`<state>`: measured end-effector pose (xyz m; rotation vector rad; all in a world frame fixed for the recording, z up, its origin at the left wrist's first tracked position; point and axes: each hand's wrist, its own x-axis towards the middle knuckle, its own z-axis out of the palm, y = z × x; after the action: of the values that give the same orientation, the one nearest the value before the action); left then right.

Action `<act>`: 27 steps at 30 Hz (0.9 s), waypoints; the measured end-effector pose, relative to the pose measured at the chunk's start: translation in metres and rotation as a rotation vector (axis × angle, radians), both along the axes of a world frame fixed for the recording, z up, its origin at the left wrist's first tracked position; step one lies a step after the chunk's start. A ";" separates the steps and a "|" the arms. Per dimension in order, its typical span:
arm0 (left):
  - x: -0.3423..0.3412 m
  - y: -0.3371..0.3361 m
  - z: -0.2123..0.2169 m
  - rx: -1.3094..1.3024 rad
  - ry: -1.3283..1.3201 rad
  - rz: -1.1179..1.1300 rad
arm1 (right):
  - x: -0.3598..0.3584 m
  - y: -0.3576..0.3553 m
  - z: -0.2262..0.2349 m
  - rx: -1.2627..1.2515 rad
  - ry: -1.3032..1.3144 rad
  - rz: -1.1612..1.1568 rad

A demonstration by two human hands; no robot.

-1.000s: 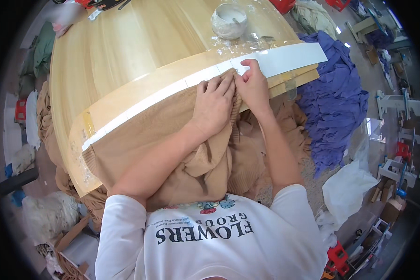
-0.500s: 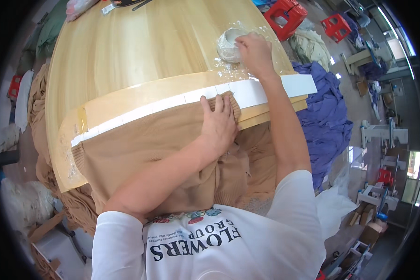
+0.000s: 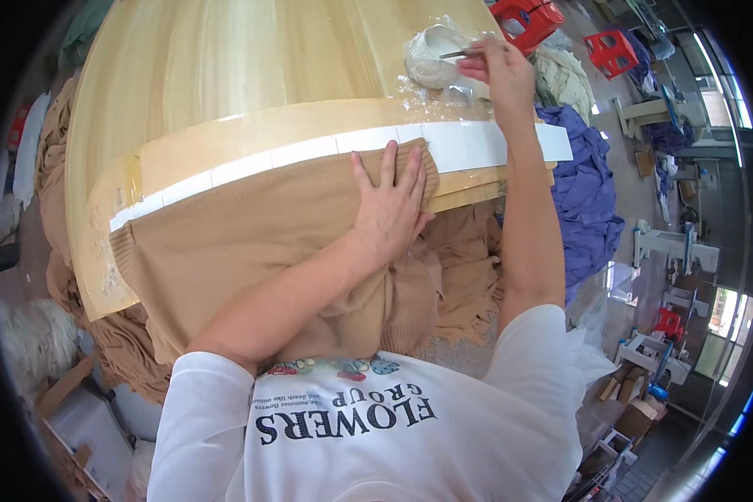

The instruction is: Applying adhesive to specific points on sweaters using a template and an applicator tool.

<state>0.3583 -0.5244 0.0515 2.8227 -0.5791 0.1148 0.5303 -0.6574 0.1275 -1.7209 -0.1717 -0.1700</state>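
Note:
A brown ribbed knit garment piece [image 3: 251,209] lies along a white marked strip [image 3: 301,149] on the table. My left hand [image 3: 391,205] presses on the garment near its right ribbed end, fingers spread. Above the strip's right part, my right hand [image 3: 509,79] pinches a thin dark stick-like tool [image 3: 454,55]; its exact kind is too small to make out. The tool's tip is over the mouth of a white tub [image 3: 427,71], which is crusted and wrapped in plastic. White flakes or smears lie around the tub.
Tan card layers [image 3: 468,182] lie under the strip on the wooden table [image 3: 251,58]. Purple fabric [image 3: 586,209] is heaped to the right, brown fabric [image 3: 130,351] to the left. Red stools [image 3: 611,54] and sewing machines [image 3: 669,243] stand beyond on the right.
My right hand has drawn back a little to the right from the tub, and the thin tool now shows. My left hand stays on the garment. The whole view has shifted slightly.

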 end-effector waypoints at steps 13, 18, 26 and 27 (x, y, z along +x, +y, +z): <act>-0.002 0.002 -0.005 -0.010 -0.025 0.002 | -0.139 0.015 -0.034 -0.012 -0.074 -0.091; -0.001 -0.001 -0.006 -0.013 -0.028 0.010 | -0.138 0.019 -0.043 -0.067 -0.032 -0.053; -0.001 0.002 -0.006 -0.003 -0.005 -0.005 | -0.151 0.054 -0.025 -0.020 -0.119 -0.016; -0.001 -0.002 -0.004 0.051 0.021 -0.007 | -0.153 0.062 -0.024 0.009 -0.096 0.021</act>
<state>0.3573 -0.5262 0.0471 2.8676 -0.5951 0.0696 0.3771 -0.5954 0.1032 -1.7020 -0.2587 -0.2376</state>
